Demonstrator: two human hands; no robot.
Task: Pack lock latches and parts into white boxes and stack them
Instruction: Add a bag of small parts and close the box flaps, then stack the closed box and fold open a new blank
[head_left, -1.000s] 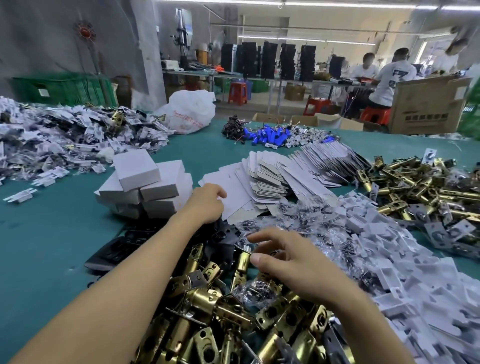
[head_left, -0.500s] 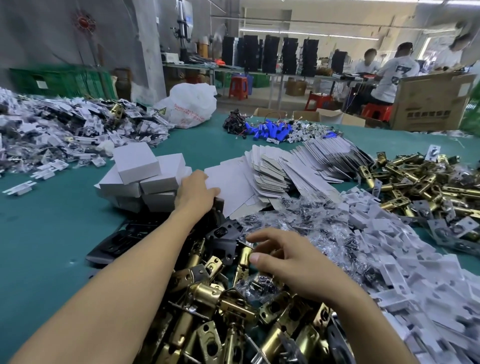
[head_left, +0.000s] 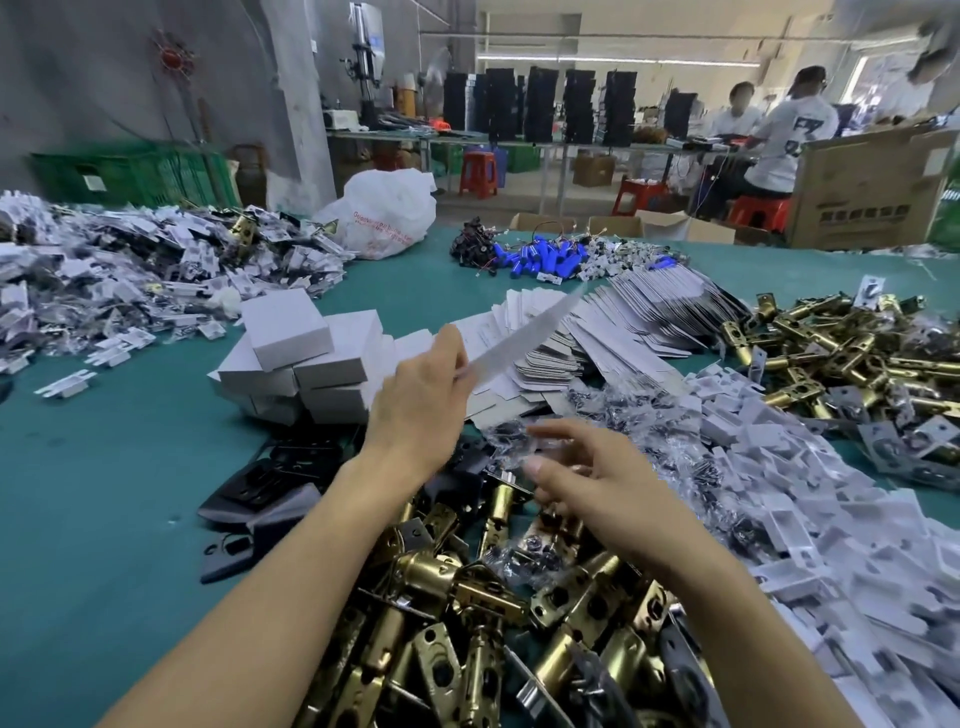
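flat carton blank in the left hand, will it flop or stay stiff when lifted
The flat carton blank is probably fairly stiff: it juts straight from the left hand without drooping. Likely light, pinched at one end only.

Long fluorescent ceiling tubes (head_left: 613, 60) are lighting the workshop hall. A grey concrete wall (head_left: 93, 88) is rising at the left, with green plastic crates (head_left: 130, 174) standing against it. Red plastic stools (head_left: 480, 174) are sitting by a long metal surface (head_left: 519, 139) carrying tall black stacks (head_left: 540, 104). Two people in white shirts (head_left: 795, 140) are sitting beside a large brown cardboard box (head_left: 872, 192).
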